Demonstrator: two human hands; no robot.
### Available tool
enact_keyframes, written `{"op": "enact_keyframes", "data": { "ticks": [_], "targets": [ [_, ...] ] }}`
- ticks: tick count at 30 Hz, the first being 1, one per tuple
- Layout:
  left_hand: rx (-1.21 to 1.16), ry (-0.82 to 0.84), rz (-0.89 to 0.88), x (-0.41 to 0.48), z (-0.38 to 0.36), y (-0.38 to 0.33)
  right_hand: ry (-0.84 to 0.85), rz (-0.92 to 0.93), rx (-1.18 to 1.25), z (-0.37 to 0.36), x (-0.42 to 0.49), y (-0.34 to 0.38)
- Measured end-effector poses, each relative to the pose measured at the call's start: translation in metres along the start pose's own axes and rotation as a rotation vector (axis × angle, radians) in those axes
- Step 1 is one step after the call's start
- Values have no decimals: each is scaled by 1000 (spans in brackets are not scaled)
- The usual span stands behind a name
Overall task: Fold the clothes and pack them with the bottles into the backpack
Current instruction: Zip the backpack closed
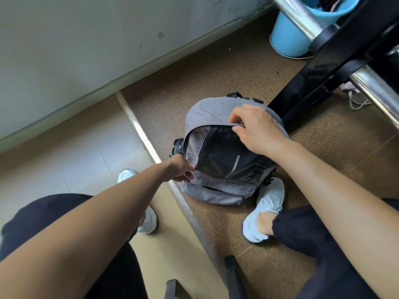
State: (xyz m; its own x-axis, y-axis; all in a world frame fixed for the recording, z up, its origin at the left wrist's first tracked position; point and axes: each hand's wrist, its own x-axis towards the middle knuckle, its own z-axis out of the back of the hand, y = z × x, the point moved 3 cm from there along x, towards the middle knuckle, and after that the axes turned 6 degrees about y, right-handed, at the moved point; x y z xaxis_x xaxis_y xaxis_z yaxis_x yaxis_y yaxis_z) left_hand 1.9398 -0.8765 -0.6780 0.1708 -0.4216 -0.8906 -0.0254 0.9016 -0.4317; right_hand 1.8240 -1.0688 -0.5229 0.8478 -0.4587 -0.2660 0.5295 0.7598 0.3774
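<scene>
The right hand [257,128] is pinching the top flap of the backpack [211,190], and the left hand [181,169] is pinching the opening's edge. Dark clothes [226,152] are lying between them, with a bottle [178,145] just beyond the left hand. Packing looks nearly finished; next, probably, comes pulling the zipper shut.

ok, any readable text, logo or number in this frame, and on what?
None readable.
The grey fabric backpack shows no print.
The black garment inside it: only a plain grey stripe.
The dark bottle at its side is mostly hidden, cannot tell.
The light blue plastic bucket is bare.

Grey backpack [212,111], pale-blue bucket [289,37]
</scene>
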Motion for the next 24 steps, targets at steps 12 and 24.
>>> {"op": "enact_keyframes", "data": {
  "ticks": [12,24],
  "targets": [
    [15,-37,-90,-14,8,-8,-22,-2,20,-2,1,-5],
    [-467,-171,-642,-92,16,-104,-82,12,52,-8,4,-7]
  ]
}}
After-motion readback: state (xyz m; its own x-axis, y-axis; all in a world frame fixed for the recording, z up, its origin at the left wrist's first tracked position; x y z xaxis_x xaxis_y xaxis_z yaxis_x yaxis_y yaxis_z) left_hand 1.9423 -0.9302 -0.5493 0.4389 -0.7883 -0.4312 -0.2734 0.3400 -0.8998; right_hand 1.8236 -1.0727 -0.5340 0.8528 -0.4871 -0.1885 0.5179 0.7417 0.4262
